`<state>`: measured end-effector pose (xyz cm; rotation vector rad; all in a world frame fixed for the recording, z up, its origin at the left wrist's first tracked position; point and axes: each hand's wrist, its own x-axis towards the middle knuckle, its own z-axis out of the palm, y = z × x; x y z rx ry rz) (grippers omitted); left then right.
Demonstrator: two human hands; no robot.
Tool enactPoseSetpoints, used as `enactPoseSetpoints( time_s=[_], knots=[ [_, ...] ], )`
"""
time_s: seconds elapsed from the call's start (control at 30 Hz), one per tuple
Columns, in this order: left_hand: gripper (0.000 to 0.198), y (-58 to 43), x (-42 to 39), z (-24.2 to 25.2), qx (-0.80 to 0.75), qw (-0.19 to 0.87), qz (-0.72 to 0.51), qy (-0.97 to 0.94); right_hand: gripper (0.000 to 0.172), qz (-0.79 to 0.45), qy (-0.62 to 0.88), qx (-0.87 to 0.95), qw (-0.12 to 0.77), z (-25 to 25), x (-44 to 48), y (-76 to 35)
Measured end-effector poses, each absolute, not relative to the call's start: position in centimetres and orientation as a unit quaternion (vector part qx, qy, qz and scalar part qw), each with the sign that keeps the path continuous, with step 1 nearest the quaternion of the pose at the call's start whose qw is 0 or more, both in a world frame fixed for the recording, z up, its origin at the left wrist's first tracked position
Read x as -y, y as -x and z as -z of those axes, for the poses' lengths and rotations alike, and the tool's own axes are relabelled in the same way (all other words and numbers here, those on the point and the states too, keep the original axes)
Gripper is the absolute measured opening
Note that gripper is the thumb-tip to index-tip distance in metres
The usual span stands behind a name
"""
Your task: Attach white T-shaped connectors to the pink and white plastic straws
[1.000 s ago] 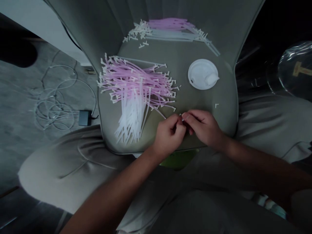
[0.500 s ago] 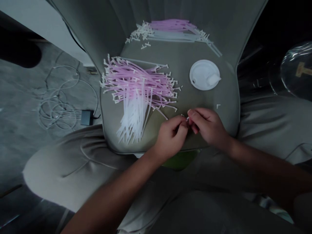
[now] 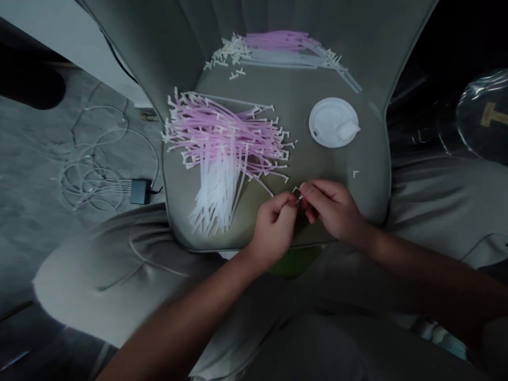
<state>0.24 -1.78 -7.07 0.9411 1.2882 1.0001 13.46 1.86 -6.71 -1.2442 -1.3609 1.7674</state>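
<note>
My left hand (image 3: 277,225) is closed in a pinch near the chair seat's front edge; what its fingertips grip is mostly hidden. Right beside it, my right hand (image 3: 333,207) pinches with thumb and fingers at a small white plastic connector (image 3: 300,197), which lies between the fingertips of both hands. Just beyond them shows a small white elbow piece (image 3: 296,189). Left of the hands lies a pile of pink tubes (image 3: 234,124) with white connectors on their ends. Whitish translucent tubes (image 3: 216,190) lie across it, pointing toward me.
A round white lid (image 3: 323,114) with a small white nozzle-like piece (image 3: 348,129) sits on the seat (image 3: 293,84). A loose white elbow (image 3: 355,173) lies nearby. At the back are more tubes (image 3: 281,39) and connectors (image 3: 234,50). A dark box with cables (image 3: 140,191) is on the floor.
My left hand has moved slightly left, and my right hand slightly left and down. The small white connector between the fingertips shows at a changed angle. The tube piles have not moved.
</note>
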Motion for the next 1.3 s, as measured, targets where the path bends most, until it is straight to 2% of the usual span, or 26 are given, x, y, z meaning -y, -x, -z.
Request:
enactPoseSetpoints(
  time_s=[0.2,0.47,1.3],
  knots=[
    [0.03,-0.51,2.27,7.4,-0.532,0.626,-0.446,-0.355,0.039,-0.7,0.433,0.479,0.305,6.63,-1.58,-13.42],
    [0.03,-0.5,2.22,7.54,-0.535,0.62,-0.444,-0.363,0.04,-0.704,0.433,0.477,0.298,6.75,-1.47,-13.42],
    [0.033,-0.62,1.97,7.48,-0.524,0.625,-0.445,-0.37,0.042,-0.642,0.47,0.544,0.267,7.0,-1.46,-13.35]
  ],
)
